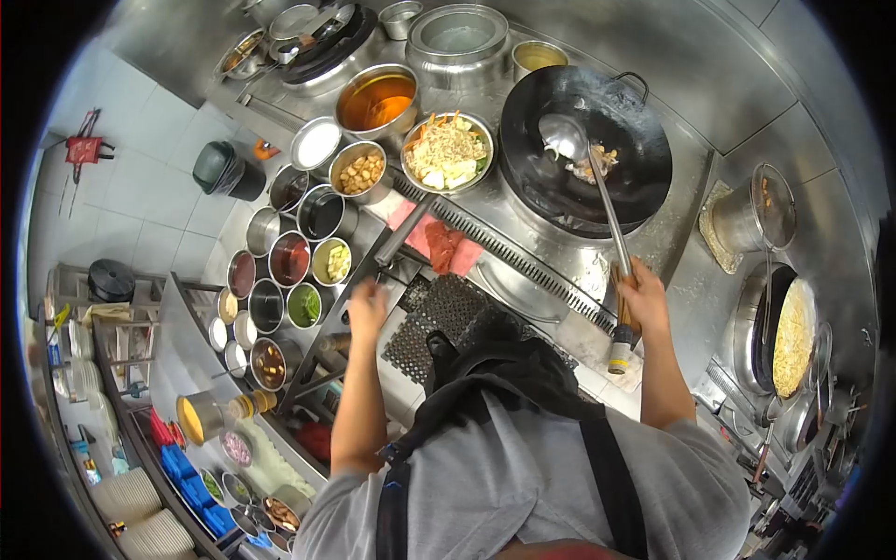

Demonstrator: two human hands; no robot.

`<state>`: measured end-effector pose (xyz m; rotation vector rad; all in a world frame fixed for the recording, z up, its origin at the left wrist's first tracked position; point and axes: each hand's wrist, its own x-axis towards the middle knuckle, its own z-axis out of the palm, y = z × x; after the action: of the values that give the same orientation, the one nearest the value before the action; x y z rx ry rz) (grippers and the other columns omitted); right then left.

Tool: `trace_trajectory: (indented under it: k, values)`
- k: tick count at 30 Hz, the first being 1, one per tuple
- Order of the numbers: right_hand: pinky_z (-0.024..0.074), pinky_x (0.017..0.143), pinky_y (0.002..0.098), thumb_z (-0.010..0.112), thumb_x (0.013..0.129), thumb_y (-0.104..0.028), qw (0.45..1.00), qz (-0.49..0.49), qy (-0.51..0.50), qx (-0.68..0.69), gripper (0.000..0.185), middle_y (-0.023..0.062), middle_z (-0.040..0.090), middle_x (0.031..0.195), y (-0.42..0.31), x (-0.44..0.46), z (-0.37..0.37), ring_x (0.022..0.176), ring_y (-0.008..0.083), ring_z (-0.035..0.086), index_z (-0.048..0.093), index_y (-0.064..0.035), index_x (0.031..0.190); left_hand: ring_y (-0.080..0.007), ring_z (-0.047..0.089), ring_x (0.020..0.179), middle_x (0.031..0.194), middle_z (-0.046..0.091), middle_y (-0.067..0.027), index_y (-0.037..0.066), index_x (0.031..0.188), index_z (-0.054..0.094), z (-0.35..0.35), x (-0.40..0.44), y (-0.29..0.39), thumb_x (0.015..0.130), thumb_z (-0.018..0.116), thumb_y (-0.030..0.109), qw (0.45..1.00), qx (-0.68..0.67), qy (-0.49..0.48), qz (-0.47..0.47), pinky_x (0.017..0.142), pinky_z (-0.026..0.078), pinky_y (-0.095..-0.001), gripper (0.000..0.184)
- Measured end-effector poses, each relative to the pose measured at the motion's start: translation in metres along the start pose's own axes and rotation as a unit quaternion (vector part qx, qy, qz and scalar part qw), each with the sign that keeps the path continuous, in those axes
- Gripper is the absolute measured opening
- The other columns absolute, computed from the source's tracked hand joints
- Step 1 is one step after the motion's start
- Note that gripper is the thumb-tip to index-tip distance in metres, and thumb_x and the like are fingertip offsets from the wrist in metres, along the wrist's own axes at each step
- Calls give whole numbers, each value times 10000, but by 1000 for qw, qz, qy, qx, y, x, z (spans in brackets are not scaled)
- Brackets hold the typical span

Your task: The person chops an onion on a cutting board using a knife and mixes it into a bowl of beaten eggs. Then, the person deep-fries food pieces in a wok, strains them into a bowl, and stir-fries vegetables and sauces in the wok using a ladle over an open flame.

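My right hand (pixel 642 297) is wrapped round the handle of a long metal ladle (pixel 609 201). The ladle's bowl rests inside a black wok (pixel 532 168), beside a small amount of food (pixel 599 162). Near the counter's front edge, my left hand (pixel 368 308) is blurred, and its fingers cannot be made out. Just above it is the dark wok handle (pixel 408 231), with a visible gap between them. A bowl of noodles and vegetables (pixel 448 152) stands left of the wok.
A pot of orange liquid (pixel 377 99) and a pot of browned cubes (pixel 359 174) stand at the back left. Several ingredient containers (pixel 290 258) line the left side. On the right are a strainer pot (pixel 747 217) and a pan of noodles (pixel 793 338).
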<state>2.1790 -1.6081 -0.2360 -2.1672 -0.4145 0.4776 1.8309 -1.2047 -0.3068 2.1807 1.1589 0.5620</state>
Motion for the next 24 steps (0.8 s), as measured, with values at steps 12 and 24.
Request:
trace_trajectory:
  k: [12,24]
  values:
    - [507,689,431,597,790,-108,978,12,137,-156,563,225,652,824,-12,4,11,742,364,655,488,22,1326,-249,646,668,834,626,-128,-80,1039,596,111,219,33,884,579,110,858,-378,-204,-282,588,545,-314,246]
    - [493,685,478,609,765,-45,969,13,72,-235,581,233,643,822,-38,-49,0,767,404,638,488,-75,1333,-162,516,418,686,604,-107,-42,941,548,162,246,55,765,535,-3,865,-410,-86,-275,333,323,-278,181]
